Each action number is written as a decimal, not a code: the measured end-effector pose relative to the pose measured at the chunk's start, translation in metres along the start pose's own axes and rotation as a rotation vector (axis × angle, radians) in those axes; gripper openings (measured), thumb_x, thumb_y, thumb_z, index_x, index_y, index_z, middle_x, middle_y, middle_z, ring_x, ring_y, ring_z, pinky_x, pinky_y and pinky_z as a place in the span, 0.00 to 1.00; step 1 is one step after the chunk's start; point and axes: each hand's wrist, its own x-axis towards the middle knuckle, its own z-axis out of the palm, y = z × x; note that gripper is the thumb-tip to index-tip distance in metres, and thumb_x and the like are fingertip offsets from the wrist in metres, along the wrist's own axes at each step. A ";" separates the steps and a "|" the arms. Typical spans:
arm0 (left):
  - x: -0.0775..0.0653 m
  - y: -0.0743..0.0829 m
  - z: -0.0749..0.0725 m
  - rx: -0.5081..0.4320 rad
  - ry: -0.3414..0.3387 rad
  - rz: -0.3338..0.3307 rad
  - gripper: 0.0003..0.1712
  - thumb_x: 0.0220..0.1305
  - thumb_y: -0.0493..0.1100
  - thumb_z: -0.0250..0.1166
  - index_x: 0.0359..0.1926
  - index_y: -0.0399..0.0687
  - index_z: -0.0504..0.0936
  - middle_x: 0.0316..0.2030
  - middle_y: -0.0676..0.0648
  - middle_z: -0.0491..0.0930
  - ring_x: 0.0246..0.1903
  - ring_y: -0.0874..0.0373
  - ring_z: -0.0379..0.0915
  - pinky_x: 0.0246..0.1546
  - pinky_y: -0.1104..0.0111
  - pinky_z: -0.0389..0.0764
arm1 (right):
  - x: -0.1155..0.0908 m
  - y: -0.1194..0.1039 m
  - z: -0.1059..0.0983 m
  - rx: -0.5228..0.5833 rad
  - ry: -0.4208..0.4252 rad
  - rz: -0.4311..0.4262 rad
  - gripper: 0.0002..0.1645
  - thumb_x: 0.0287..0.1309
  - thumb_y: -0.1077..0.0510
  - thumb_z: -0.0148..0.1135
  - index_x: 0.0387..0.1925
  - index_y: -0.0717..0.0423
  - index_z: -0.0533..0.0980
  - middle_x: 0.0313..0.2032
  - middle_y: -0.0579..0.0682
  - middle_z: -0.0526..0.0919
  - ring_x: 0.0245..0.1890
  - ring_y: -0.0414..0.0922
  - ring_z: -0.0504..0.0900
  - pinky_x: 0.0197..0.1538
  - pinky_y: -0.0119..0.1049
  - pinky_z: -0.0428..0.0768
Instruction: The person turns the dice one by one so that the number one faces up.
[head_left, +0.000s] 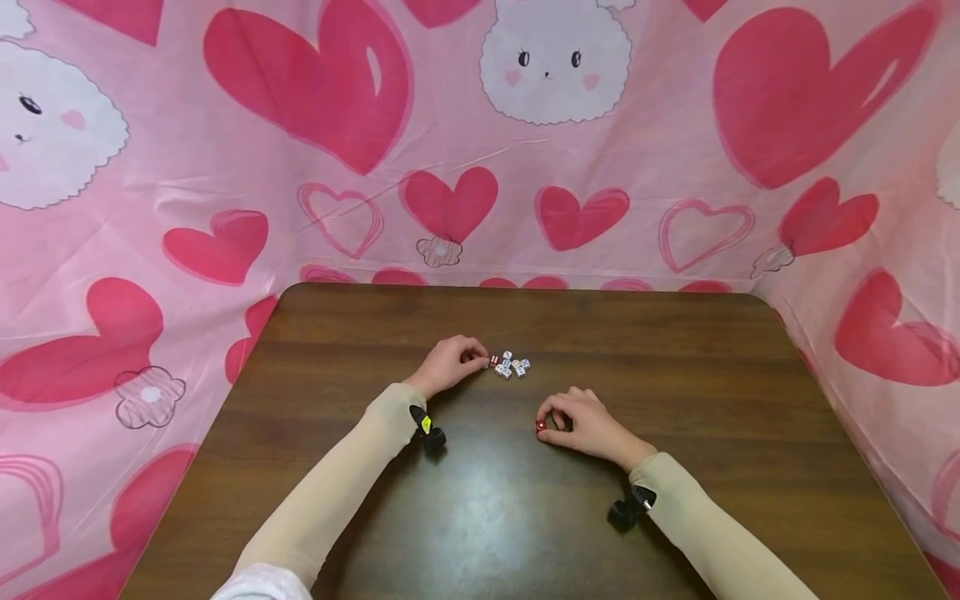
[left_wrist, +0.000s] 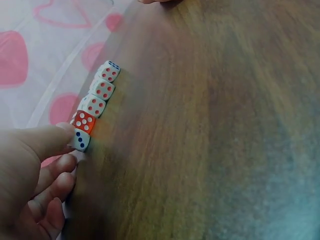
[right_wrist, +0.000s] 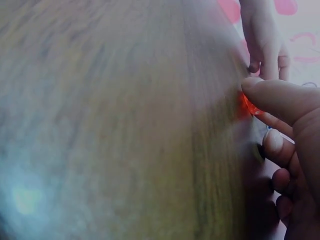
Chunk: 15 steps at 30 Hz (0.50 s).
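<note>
My left hand is at the left end of a small group of dice. Its thumb and fingers pinch a white die with blue pips. Right beside that one is a red die with white pips, and more white dice with red or blue pips lie close together beyond it. Nearer the body, my right hand pinches a second red die between thumb and finger. In the right wrist view the thumb covers most of this red die.
Everything sits on a dark brown wooden table with rounded far corners. A pink cloth printed with hearts hangs behind and at the sides. Black wrist cameras are strapped under both sleeves.
</note>
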 end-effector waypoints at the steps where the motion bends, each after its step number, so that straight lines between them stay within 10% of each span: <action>1: -0.001 -0.001 0.000 -0.002 -0.003 0.003 0.08 0.71 0.44 0.70 0.46 0.47 0.89 0.39 0.50 0.84 0.39 0.57 0.76 0.45 0.63 0.78 | 0.000 0.000 0.000 0.001 -0.002 -0.002 0.12 0.59 0.47 0.77 0.41 0.35 0.81 0.24 0.30 0.69 0.30 0.35 0.63 0.44 0.39 0.58; 15: -0.009 -0.004 0.000 -0.046 -0.021 0.023 0.09 0.68 0.41 0.72 0.46 0.44 0.87 0.37 0.49 0.82 0.38 0.58 0.76 0.45 0.64 0.78 | 0.000 -0.001 -0.001 0.009 -0.015 -0.003 0.12 0.59 0.47 0.77 0.41 0.36 0.80 0.24 0.31 0.69 0.31 0.35 0.62 0.44 0.39 0.57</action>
